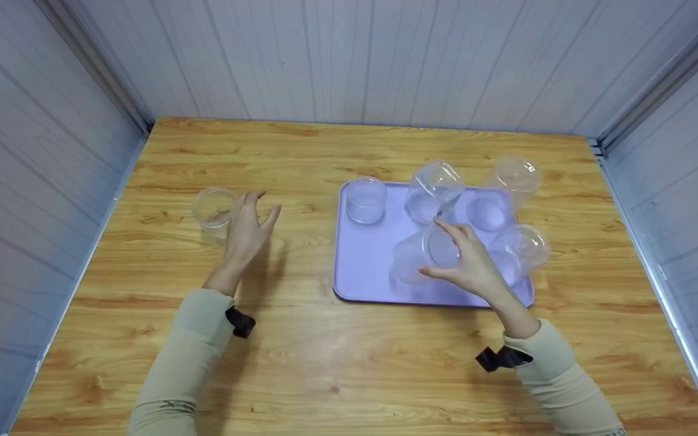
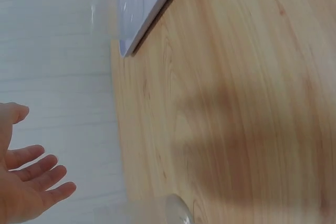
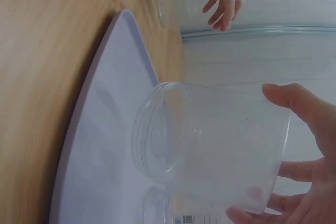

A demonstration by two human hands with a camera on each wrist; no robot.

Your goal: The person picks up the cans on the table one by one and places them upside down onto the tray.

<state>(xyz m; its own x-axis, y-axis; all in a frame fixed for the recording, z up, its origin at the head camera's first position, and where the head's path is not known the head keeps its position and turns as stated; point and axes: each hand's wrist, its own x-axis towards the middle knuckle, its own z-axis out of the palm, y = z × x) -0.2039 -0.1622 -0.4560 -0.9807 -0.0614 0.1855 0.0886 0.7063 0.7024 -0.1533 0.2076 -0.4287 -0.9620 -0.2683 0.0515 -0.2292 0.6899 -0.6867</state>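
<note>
My right hand (image 1: pixel 467 260) grips a clear plastic jar (image 1: pixel 412 257) by its base end, thumb on one side and fingers on the other. In the right wrist view the threaded mouth of this jar (image 3: pixel 220 140) faces down toward the purple tray (image 3: pixel 100 124); whether it touches cannot be told. Over the left part of the table is my left hand (image 1: pixel 246 227), fingers apart and holding nothing. Beside it stands another clear jar (image 1: pixel 212 206), partly overlapped by the hand in the head view. The left wrist view shows that hand (image 2: pixel 31 182) raised above the wood.
Several clear jars stand on the tray (image 1: pixel 355 272): one at the back left (image 1: pixel 366 203), a taller one at the back middle (image 1: pixel 437 181), others along the right side (image 1: pixel 528 245). Pale panel walls (image 1: pixel 337 60) enclose the wooden table (image 1: pixel 325 363) at the back and sides.
</note>
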